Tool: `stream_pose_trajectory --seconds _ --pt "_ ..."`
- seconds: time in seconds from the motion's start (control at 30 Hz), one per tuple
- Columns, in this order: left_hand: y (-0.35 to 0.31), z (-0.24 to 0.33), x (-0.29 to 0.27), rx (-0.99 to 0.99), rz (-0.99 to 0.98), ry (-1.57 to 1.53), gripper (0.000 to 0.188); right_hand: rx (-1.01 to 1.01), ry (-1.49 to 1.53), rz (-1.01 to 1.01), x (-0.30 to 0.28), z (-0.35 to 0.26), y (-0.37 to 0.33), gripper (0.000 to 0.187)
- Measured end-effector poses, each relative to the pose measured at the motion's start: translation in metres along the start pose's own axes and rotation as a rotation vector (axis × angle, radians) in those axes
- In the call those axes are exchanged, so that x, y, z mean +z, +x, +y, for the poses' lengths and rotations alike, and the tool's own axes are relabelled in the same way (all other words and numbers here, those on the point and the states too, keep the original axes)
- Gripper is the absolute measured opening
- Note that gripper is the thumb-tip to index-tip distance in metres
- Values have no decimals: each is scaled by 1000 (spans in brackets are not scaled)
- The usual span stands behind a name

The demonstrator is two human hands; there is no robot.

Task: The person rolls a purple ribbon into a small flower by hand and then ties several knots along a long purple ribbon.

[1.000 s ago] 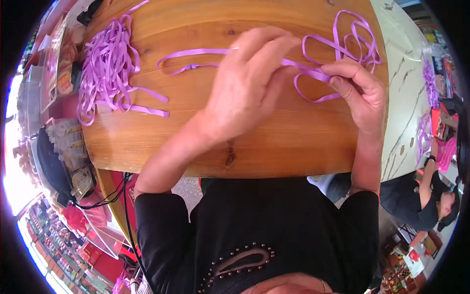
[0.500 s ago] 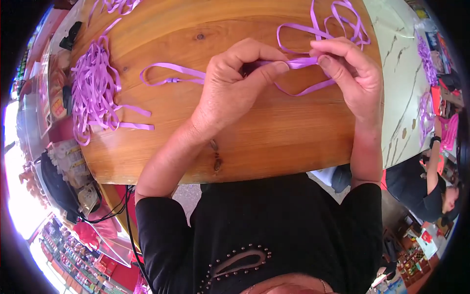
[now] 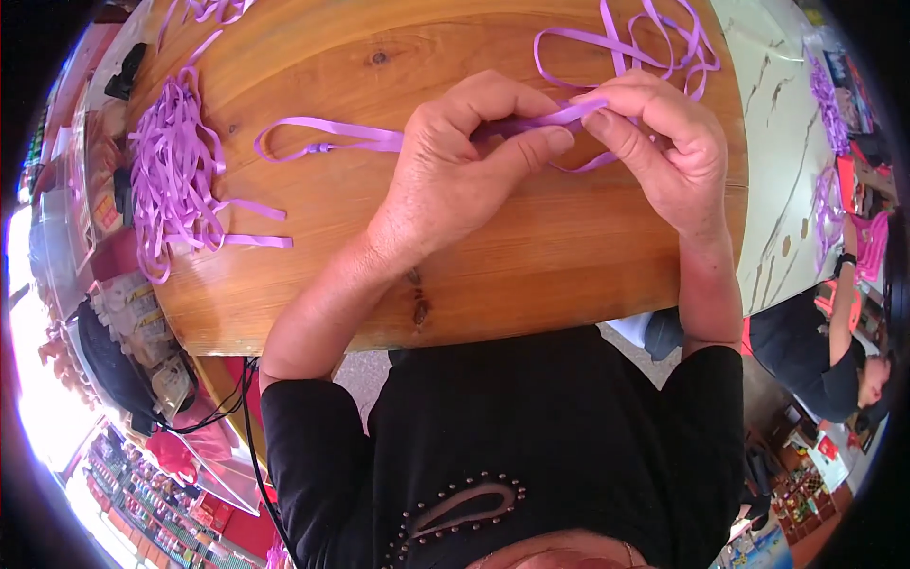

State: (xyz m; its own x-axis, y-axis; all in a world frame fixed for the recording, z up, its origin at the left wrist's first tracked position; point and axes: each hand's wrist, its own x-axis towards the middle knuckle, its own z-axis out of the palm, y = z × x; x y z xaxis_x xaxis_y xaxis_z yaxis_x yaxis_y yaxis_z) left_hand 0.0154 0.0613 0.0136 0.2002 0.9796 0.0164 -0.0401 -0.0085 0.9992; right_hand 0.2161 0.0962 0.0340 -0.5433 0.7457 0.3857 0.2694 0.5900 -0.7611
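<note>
A purple ribbon runs through both hands above the wooden table. My left hand is closed on it, thumb and fingers pinching the strip. My right hand grips the same ribbon between thumb and index finger, just to the right. On the left, the ribbon ends in a loop with a small knotted or wrapped band. More purple ribbon lies in loose loops beyond my right hand; whether it joins the held strip is hidden behind the fingers.
A heap of purple ribbons lies at the table's left edge, with more at the far left. A white marbled surface adjoins the wooden table on the right. Another person in black is at the far right. Black cables hang at lower left.
My right hand has shifted slightly left, closer to my left hand, and the ribbon between them is shorter. The loop on the left has slid a little further left.
</note>
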Motion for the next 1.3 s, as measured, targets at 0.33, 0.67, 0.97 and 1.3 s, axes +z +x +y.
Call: stream_pose_trajectory --seconds 0.33,0.67,0.97,1.3 --pt "9 9 -9 575 108 623 15 -254 -231 208 -5 -7 0 28" --pt "-5 16 5 216 19 77 8 -412 -412 78 -2 -18 -2 39" --pt "-7 21 0 -1 -70 77 8 -493 -546 116 4 -25 -3 39" --pt "-3 27 -8 124 -200 328 6 -433 -463 101 5 -13 -6 37"
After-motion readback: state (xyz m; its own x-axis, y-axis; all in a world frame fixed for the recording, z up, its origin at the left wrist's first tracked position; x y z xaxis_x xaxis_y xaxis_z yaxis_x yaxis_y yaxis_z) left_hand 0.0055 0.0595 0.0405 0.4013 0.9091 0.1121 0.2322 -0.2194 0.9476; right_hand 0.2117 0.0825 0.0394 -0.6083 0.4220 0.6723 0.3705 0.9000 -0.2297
